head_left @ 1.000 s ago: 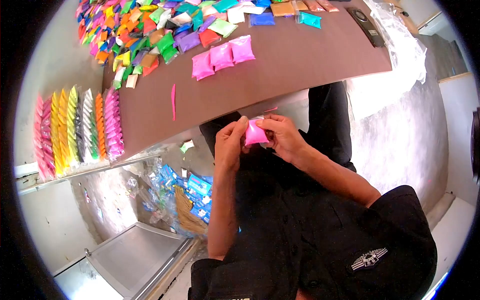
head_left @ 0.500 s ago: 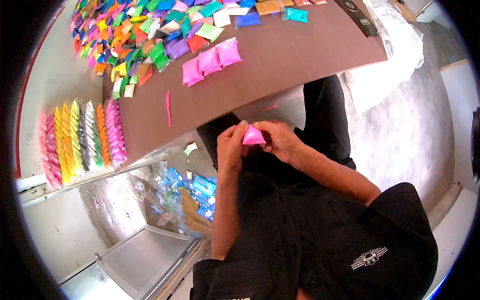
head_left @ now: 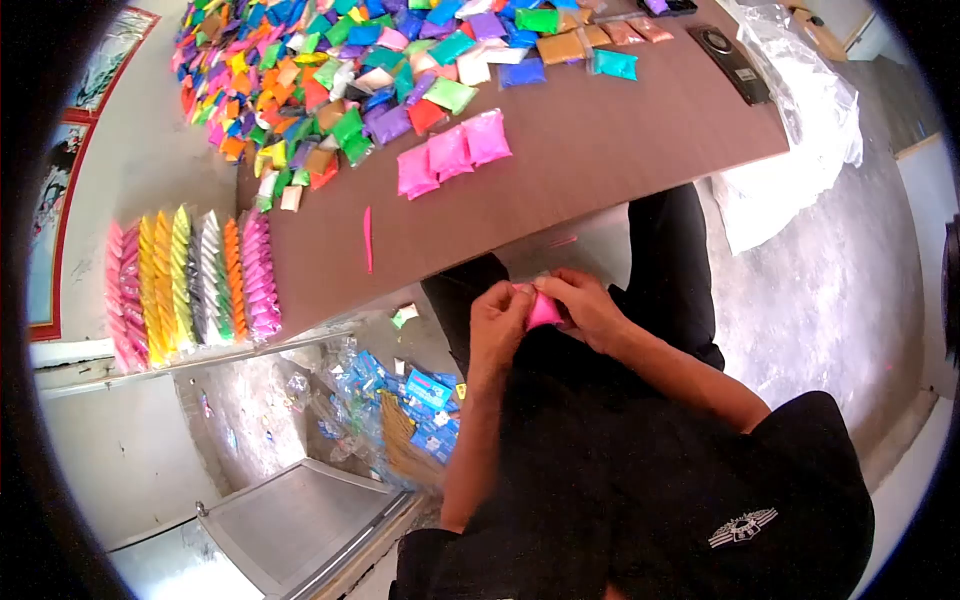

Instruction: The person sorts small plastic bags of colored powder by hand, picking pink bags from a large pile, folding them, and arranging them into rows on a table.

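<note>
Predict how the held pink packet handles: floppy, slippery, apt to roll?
The pink packet is probably soft: it looks plump between left hand and right hand. Its clear plastic wrap may be slippery. Rolling seems unlikely, since three similar packets lie flat on the table.

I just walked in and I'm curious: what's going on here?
A person in black pinches a pink packet between the left hand and right hand; whether it is open can't be seen. On the brown table lie three more pink packets, a thin pink stick and a heap of many-coloured packets.
</note>
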Demonstrator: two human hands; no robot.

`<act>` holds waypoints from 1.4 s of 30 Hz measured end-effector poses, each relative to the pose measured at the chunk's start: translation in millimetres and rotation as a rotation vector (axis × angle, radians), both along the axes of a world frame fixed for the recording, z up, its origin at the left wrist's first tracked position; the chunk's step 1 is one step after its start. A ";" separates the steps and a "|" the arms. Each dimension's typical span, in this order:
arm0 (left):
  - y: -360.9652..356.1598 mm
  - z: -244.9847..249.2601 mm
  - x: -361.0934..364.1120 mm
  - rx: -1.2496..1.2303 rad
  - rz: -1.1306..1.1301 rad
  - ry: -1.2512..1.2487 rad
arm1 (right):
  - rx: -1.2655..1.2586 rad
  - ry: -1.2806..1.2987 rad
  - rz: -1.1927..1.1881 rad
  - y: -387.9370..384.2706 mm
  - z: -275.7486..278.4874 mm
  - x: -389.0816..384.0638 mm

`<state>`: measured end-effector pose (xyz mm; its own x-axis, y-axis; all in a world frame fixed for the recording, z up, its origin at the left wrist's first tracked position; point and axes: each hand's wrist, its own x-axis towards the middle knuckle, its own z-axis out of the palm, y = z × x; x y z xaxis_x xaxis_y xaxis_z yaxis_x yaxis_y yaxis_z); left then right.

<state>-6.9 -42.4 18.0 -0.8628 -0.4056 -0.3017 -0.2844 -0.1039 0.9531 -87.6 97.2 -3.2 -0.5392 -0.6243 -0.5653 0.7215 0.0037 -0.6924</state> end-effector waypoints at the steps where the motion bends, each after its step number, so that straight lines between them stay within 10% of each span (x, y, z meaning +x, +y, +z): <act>1: 2.1 0.8 1.5 -0.008 0.007 0.005 | -0.029 -0.019 -0.026 0.9 -0.6 2.2; 8: 10.9 5.5 7.9 -0.032 -0.006 -0.249 | -0.122 0.109 -0.079 4.5 -35.1 6.1; 42: 35.7 16.5 26.3 -0.263 0.105 0.044 | -0.059 0.367 -0.057 2.1 14.5 20.0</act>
